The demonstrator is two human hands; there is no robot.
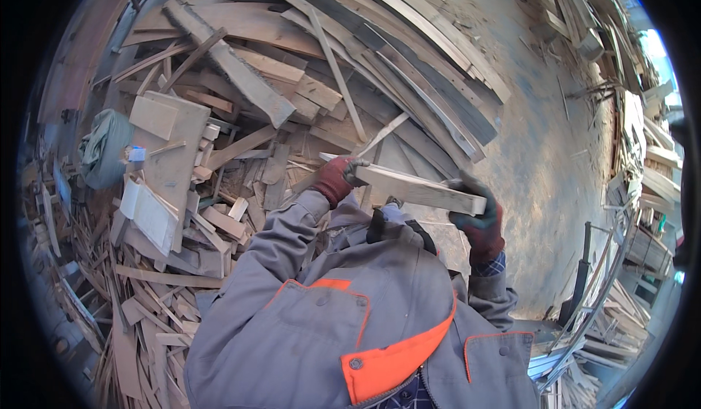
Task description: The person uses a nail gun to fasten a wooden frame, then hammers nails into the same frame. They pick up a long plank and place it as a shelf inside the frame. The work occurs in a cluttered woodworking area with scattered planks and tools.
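A short wooden board [412,187] is held crosswise in front of my body, its right end a little lower in the picture. My left hand [337,180], in a dark red work glove with a grey palm, is closed around the board's left end. At the other end my right hand [479,219], gloved in dark red and grey-black, grips the board near its cut face. Some of the fingers on both hands are hidden behind the wood.
Long planks [438,66] are stacked ahead, with offcuts [226,223] heaped to the left. A green sack [106,150] and a flat panel [169,157] lie at the left. Dusty floor [540,161] stretches to the right, bordered by more scrap wood [661,168] and a dark metal post [582,278].
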